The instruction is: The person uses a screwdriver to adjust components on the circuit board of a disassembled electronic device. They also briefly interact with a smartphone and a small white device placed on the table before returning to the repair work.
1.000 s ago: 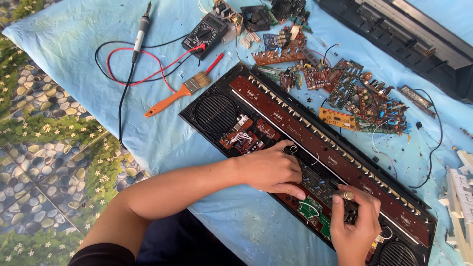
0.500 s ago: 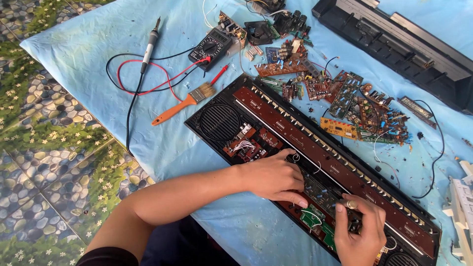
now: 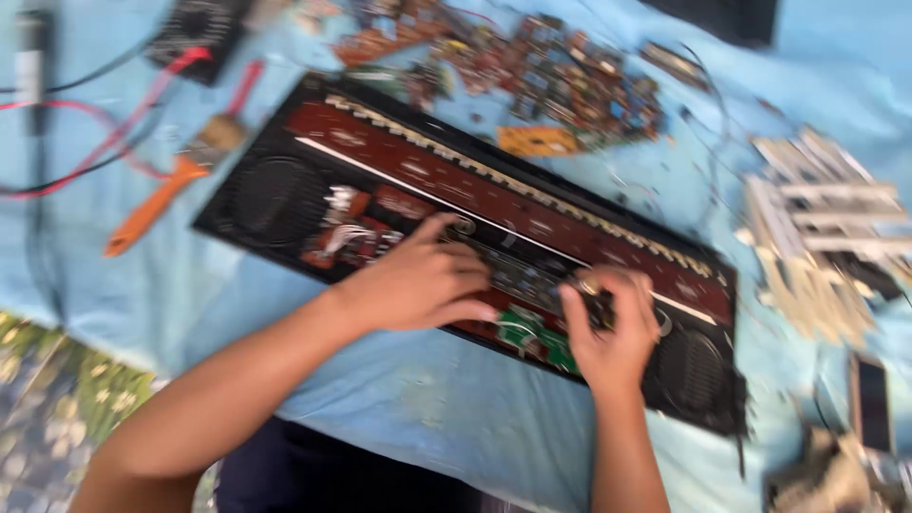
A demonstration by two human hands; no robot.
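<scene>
An opened black electronic keyboard shell (image 3: pixel 285 204) with red-brown circuit boards and two round speakers lies across a light blue cloth. My left hand (image 3: pixel 418 280) rests flat on its middle, fingers spread over the board. My right hand (image 3: pixel 613 328) is curled around a small dark part (image 3: pixel 598 309) at the shell's near edge, beside a green board (image 3: pixel 532 337). The picture is blurred by motion.
A heap of loose circuit boards (image 3: pixel 560 81) lies beyond the shell. An orange-handled brush (image 3: pixel 166 195), red and black leads (image 3: pixel 85 142) and a meter (image 3: pixel 195 28) sit at left. Pale key strips (image 3: pixel 817 237) and a phone (image 3: pixel 869 404) lie at right.
The view has swung right and closer, so the shell now fills the middle and the key strips appear. Both hands stay on the shell in much the same places.
</scene>
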